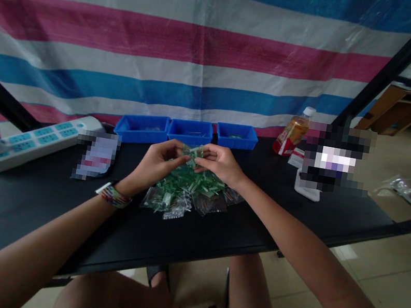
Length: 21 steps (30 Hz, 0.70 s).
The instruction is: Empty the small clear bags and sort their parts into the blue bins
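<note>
holding one small green piece (pixel 193 152) up in both hands, just over a pile of green pieces (pixel 185 182) on the black table (pixel 297 217).
pinched on one side by the left hand (pixel 156 164), fingers curled in tight, and on the other by the right hand (pixel 219 164), thumb and fingertips closed on it. lying at the pile's near edge: little clear bags (pixel 171 205). standing behind: three blue trays (pixel 141 135), a white power strip (pixel 34 138), a drink bottle (pixel 292 134) with a red label, words too small to read.
</note>
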Available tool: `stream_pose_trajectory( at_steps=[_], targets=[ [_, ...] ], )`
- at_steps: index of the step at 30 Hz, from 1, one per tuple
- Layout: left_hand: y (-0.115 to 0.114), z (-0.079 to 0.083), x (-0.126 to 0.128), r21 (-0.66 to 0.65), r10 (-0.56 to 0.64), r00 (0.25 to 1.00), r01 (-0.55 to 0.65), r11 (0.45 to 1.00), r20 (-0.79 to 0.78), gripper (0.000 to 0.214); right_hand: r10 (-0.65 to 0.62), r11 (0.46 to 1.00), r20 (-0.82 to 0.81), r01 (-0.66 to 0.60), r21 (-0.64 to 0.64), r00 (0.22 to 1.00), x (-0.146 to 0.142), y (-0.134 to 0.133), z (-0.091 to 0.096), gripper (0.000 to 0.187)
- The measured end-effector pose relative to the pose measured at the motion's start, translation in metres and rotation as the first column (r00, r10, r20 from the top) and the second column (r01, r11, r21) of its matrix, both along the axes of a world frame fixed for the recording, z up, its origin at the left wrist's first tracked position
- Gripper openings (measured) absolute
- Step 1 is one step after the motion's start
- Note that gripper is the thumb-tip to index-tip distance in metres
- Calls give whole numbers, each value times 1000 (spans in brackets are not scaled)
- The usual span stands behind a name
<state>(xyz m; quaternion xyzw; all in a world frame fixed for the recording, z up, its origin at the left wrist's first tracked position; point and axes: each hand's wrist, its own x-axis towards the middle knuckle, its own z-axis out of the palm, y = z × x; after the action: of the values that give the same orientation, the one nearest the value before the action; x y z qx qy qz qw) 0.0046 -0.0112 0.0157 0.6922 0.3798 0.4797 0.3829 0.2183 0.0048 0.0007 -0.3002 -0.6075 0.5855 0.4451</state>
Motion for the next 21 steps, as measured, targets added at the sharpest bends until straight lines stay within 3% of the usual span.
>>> stream_pose_trajectory(
  at_steps=[7, 11, 13, 15, 18, 21],
  targets=[
    [-2, 3, -1, -5, 25, 999, -26, 1000, -20, 41, -76, 996, 23, 75, 47, 997, 0, 0, 1, 39],
    [0, 4, -7, -16, -28, 994, 26, 1000, -107, 62, -173, 968, 72, 157, 196, 982, 1, -1, 0, 29],
    [0, 4, -8, -85, -84, 991, 75, 994, -101, 66, -238, 912, 84, 193, 362, 968, 2, -3, 0, 16],
    [1, 4, -9, -133, -104, 990, 91, 987, -94, 64, -297, 809, 84, 204, 551, 951, 2, -7, 1, 3],
    [2, 3, -9, -136, -64, 992, 49, 990, -106, 55, -336, 671, 86, 174, 720, 938, 3, -10, 1, 11],
    [3, 1, -9, -141, -38, 997, 28, 990, -69, 43, -378, 609, 96, 169, 775, 921, 3, -9, 0, 20]
  ],
)
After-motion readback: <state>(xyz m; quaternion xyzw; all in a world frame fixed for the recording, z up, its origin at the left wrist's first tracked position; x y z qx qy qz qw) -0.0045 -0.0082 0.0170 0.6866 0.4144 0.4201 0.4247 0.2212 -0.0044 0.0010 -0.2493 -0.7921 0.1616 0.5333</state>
